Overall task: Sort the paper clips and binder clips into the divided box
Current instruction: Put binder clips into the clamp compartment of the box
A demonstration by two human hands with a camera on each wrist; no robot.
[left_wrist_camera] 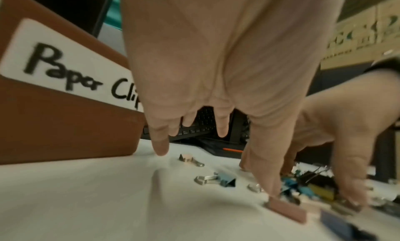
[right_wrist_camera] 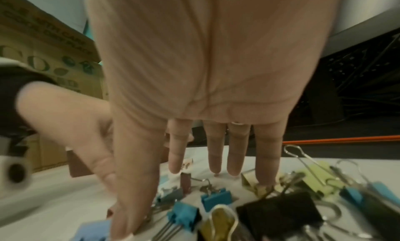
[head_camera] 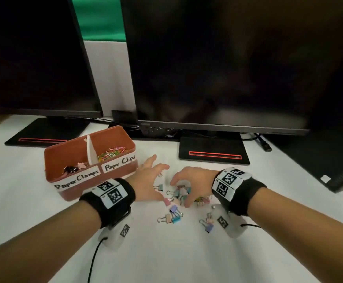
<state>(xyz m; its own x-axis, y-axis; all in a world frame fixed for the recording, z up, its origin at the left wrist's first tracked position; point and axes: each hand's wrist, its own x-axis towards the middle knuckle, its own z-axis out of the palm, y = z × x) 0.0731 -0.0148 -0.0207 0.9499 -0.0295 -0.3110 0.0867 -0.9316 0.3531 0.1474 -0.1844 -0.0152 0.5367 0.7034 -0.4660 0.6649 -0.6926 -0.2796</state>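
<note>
Two hands are working the heap of binder clips (head_camera: 178, 193) on the white table (head_camera: 43, 231). The right hand (head_camera: 193, 180) is arching over the heap's middle, fingers spread and reaching down, nothing gripped yet. The left hand (head_camera: 148, 180) is hovering splayed and empty at the heap's nine o'clock. At ten o'clock the divided box (head_camera: 113, 172) is waiting; I'd gather clips by their bodies, avoiding the wire handles, then drop them in the "Paper Clamps" side.
</note>
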